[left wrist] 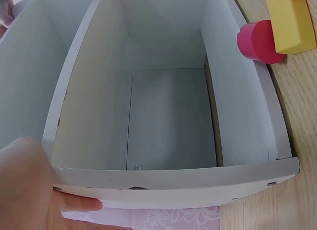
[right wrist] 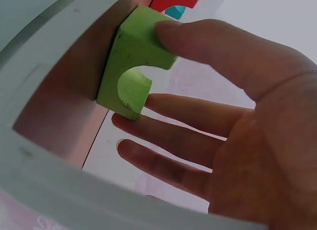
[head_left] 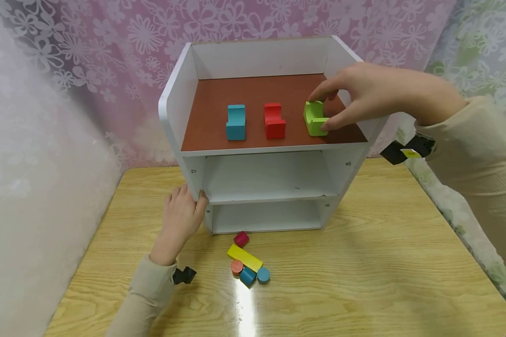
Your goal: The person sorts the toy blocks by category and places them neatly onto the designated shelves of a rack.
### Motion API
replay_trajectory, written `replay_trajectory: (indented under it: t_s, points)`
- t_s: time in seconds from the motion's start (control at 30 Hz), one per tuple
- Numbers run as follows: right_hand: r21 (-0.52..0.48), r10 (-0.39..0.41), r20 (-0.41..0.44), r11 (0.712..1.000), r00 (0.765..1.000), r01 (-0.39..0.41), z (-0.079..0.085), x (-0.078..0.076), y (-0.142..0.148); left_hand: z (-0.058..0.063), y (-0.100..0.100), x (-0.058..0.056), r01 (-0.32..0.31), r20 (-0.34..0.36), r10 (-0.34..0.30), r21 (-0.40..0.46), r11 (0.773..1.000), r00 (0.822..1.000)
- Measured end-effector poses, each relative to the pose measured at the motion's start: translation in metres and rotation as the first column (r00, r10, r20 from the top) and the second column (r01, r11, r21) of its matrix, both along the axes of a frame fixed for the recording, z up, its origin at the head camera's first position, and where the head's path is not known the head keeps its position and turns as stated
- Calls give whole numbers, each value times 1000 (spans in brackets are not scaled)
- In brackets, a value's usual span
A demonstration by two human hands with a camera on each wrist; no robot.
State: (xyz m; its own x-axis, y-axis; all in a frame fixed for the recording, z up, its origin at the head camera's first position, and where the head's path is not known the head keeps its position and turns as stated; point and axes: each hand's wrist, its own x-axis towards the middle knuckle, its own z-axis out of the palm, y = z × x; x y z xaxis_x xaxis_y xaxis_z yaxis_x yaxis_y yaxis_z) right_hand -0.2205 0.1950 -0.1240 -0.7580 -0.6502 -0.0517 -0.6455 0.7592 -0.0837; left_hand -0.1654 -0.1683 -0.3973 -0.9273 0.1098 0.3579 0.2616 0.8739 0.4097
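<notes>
Right hand (head_left: 362,91), upper right of the head view: thumb and fingertips pinch a green notched block (head_left: 317,127), thumb on its near end, fingertips on the far end; the remaining fingers spread loosely in the right wrist view. Block sits against the brown top board (head_left: 253,93), right of centre, notch facing up. Left hand (head_left: 181,215), lower left of centre, grips the left side panel of the white shelf unit (head_left: 174,110), thumb at the front edge, fingers round the outside; well apart from the green block.

Same top, walled left, right and back: red notched block (head_left: 274,128) at centre, blue notched block (head_left: 236,131) left of it, all three in a spaced row. Below, two open white compartments, metal pegs in their sides.

Table (head_left: 362,271), bottom centre, in front of the unit: crimson cylinder (head_left: 241,239), yellow bar (head_left: 245,258), orange-red cylinder (head_left: 237,267), dark blue cylinder (head_left: 248,276), lighter blue cylinder (head_left: 263,275), clustered. Flowered cloth (head_left: 236,18) behind, across the top.
</notes>
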Motion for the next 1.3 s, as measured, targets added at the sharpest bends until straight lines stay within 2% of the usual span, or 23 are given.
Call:
replay_trajectory:
  t_s: [0.4,0.5,0.63,0.77,0.83,0.93,1.07,1.13,1.2,1.3]
  points:
    - [7,-15,20,1000,1000,15,1,1,0,2,0,0,4,17,-4,3,1000,1000]
    - [-35,10,10,999,1000,-10,1,3,1,2,0,-1,8,14,-8,0,1000,1000]
    - [-106,71,-62,991,996,-77,1,8,2,1,0,-1,7,12,-7,-3,1000,1000]
    - [-153,113,-176,978,978,-140,0,15,2,0,-1,-1,6,14,-6,5,1000,1000]
    - [-174,111,-244,972,963,-156,0,20,1,0,-1,-2,4,17,-4,8,1000,1000]
    - [-204,76,-369,966,926,-160,-2,29,-2,1,1,-2,-1,22,1,3,1000,1000]
    - [-259,62,-523,939,850,-228,-9,41,-7,2,2,-2,-9,22,10,-6,1000,1000]
    - [-287,78,-573,913,816,-289,-12,46,-11,2,2,-1,-13,21,13,-8,1000,1000]
    - [-313,90,-602,887,793,-338,-15,50,-15,2,2,0,-18,20,18,-7,1000,1000]
    - [-303,120,-639,869,760,-391,-19,58,-20,2,1,0,-20,21,20,-8,1000,1000]
